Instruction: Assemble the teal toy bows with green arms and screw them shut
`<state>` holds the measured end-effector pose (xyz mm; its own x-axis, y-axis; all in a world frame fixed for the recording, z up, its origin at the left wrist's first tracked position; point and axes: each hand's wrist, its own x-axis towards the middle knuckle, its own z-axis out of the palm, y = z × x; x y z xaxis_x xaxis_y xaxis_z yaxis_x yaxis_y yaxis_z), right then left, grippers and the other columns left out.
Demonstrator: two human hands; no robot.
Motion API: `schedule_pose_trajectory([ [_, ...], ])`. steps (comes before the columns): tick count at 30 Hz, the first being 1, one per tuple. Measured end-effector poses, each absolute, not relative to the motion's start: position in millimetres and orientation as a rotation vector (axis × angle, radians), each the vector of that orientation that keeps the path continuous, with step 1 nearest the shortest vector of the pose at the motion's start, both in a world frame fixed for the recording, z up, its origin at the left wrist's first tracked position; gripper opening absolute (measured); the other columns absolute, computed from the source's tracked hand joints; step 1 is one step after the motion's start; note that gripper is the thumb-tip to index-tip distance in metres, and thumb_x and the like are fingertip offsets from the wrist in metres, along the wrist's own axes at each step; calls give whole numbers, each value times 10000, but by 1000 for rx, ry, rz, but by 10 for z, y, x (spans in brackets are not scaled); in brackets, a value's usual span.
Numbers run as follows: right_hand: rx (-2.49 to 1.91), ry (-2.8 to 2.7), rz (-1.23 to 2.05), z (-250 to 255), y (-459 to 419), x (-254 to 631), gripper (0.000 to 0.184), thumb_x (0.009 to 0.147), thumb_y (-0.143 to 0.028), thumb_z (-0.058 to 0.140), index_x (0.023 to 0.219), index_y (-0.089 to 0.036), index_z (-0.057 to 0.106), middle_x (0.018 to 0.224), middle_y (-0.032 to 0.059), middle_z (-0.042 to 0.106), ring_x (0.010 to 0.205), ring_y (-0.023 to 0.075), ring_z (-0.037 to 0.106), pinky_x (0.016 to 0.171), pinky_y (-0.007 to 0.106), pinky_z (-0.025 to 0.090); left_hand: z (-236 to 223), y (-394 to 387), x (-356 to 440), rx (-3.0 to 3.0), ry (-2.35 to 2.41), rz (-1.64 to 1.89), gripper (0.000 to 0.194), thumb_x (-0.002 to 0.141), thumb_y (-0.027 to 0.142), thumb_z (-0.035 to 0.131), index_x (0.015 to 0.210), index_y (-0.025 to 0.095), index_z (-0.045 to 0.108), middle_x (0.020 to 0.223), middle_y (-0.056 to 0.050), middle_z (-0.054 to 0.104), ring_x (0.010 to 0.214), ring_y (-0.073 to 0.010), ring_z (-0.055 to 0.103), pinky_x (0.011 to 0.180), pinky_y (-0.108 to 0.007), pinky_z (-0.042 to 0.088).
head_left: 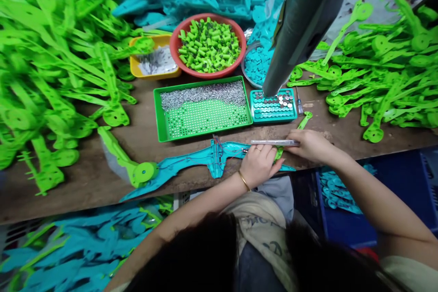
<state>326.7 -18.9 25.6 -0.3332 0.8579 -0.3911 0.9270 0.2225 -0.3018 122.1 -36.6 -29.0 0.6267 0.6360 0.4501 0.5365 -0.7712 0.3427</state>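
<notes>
Across the table edge lies a blue bow-shaped plastic shell [185, 160] with thin wires in it. My left hand [259, 166] is closed over its right limb, fingers curled and thumb toward the right. A small green plastic piece [279, 152] shows beside those fingertips, partly covered. My right hand [310, 145] grips the right end of a thin grey slab [272, 142], seen edge-on above my left fingers. What the slab is cannot be made out. At the shell's left end sits a green limb piece [143, 173] with a round disc.
Behind the shell stand a green tray [205, 130] of screws and a small blue tray [273, 117] of round metal pieces. A red bowl [174, 48] holds green parts. A grey pole [290, 45] slants overhead. Green parts are heaped left [51, 54] and right [383, 68].
</notes>
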Motion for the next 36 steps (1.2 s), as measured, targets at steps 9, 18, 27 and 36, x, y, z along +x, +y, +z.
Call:
schedule_pose_trajectory([
  [9,1612,2379,-907,336,-42,3365,154,844,-222,535,922,-175,659,948,79,659,838,196,628,708,275,424,-289,-339,1218,2659,951,867,302,960,387,494,919,132,651,966,-107,698,867,-228,625,786,-344,481],
  [18,1279,2377,-596,483,74,3219,160,843,-225,583,963,-177,677,983,68,702,768,177,642,596,272,345,-297,-347,1215,2661,945,846,333,975,387,465,945,112,651,947,-117,699,868,-226,627,757,-345,474],
  [27,1287,2572,-707,322,58,3370,109,808,-203,558,840,-190,661,828,36,681,712,155,614,589,255,342,-299,-355,1202,2677,939,789,312,975,374,469,977,122,654,925,-106,704,838,-217,640,737,-347,478],
  [36,1429,2651,-1100,171,-53,3476,73,817,-192,562,817,-196,635,848,27,590,757,146,590,671,250,414,-287,-332,1223,2664,938,819,323,963,387,482,958,123,667,998,-124,701,880,-230,639,784,-359,487],
])
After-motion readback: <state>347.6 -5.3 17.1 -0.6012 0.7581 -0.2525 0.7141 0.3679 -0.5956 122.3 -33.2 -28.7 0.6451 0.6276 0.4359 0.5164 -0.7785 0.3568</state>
